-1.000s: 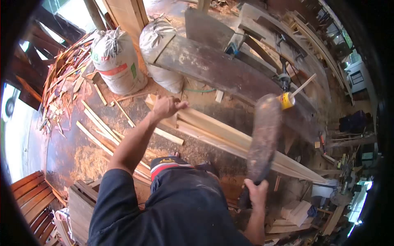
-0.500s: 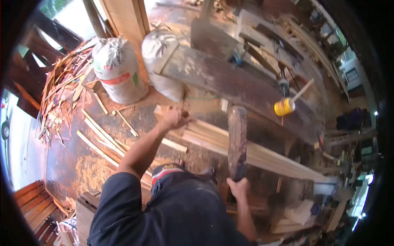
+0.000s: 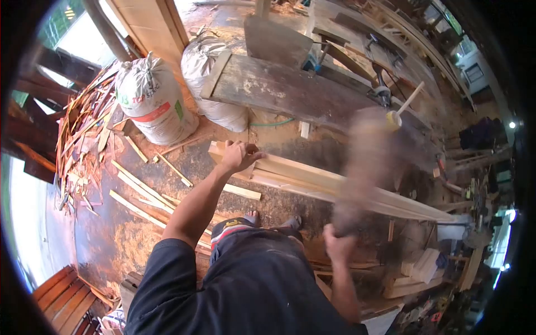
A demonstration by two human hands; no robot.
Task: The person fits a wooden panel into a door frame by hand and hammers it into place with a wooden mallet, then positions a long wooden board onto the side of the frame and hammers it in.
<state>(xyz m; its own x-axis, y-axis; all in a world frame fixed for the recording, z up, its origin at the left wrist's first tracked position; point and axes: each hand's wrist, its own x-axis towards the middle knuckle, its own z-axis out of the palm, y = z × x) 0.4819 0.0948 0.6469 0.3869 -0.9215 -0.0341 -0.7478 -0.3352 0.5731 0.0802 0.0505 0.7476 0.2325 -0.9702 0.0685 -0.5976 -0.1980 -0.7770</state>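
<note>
My left hand is closed over the near end of a long pale wooden beam, its fingers curled across the upper edge. The beam runs away to the right, with grooved or stacked strips along its side. In my right hand is the narrow handle of a thick, worn wooden club. The club is smeared by motion and its upper part overlaps the beam and the bench edge in this view.
A dark workbench stretches across behind the beam, with a yellow can holding a stick. Two stuffed white sacks stand at the left, beside a heap of wood scraps. Loose strips and sawdust lie on the floor.
The club has swung to the right and blurred, with my right hand shifting slightly right and up. My left hand stays on the beam's end. The view has shifted a little.
</note>
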